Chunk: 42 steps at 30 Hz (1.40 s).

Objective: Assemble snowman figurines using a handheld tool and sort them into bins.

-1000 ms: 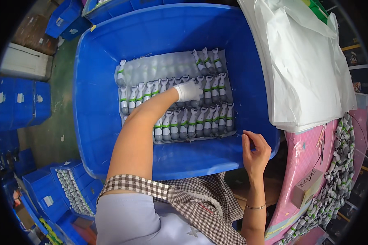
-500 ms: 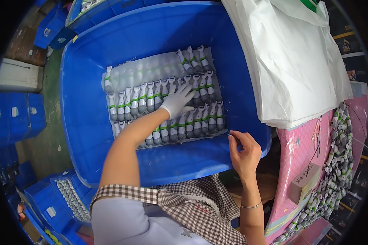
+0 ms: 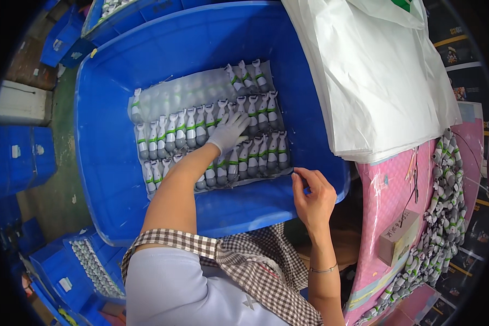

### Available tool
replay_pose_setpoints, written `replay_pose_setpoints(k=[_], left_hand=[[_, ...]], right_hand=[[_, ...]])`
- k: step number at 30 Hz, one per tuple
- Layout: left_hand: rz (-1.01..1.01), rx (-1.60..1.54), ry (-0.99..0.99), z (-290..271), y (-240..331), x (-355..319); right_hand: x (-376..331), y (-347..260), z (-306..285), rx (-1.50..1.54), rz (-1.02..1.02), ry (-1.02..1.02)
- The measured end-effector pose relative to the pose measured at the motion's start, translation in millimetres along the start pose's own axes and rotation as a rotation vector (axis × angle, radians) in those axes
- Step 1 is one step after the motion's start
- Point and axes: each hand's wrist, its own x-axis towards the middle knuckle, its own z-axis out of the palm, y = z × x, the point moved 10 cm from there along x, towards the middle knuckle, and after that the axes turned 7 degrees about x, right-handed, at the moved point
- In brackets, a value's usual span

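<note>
Inside a big blue plastic bin [image 3: 223,214], small white-and-grey figures with green bands [image 3: 190,130] lie in rows on a translucent sheet [image 3: 187,89]. My left hand [image 3: 227,134], in a white glove, lies over the middle row with its fingers stretched out, touching several figures. It hides those beneath it. Bare and curled, my right hand [image 3: 315,196] is at the bin's near right corner, thumb and forefinger together. What they pinch, if anything, is too small to make out. The farthest row has figures only at its two ends.
White sheet material or bags [image 3: 375,81] cover the right rim. Beyond, a pink-covered table [image 3: 377,201] bears a small cardboard box [image 3: 399,237] and a long heap of similar figures [image 3: 443,217]. Blue crates [image 3: 24,157] stand on the left, over a green floor [image 3: 68,179].
The whole view has shifted slightly, so the bin appears farther left. Against the bin and figures, both hands have barely moved.
</note>
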Motion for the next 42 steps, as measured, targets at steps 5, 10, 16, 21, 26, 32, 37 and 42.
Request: replay_pose_setpoints(k=[5,10,16,21,26,32,37,42], left_hand=[[0.095,0.026,-0.072,18.3,0.9,-1.7],[-0.007,-0.036,-0.011,18.7,-12.6,-5.2],[-0.01,-0.054,-0.046,5.7,-3.4,6.0],[0.028,-0.053,-0.132,41.4,-5.8,6.8],[-0.227,-0.026,-0.012,-8.4,-5.3,26.5],[-0.419,-0.064,0.314,7.0,-89.3,70.8],[0.004,0.281,0.012,44.5,-31.7,108.5],[-0.266,-0.195,0.136,-19.6,-60.3,89.5]], right_hand=[[-1.9,-0.6,1.7,-0.016,-0.039,0.012],[1.9,-5.7,7.4,-0.01,-0.054,0.014],[1.8,0.9,-8.7,-0.03,-0.035,0.084],[-8.6,-0.7,-12.5,0.105,-0.2,0.091],[-59.0,-15.1,-104.2,0.589,-0.3,0.187],[-121.7,24.8,-304.3,0.059,-0.236,0.638],[-128.6,210.9,-449.5,-0.482,0.254,0.938],[-73.6,264.0,-429.4,-0.943,0.321,0.799]])
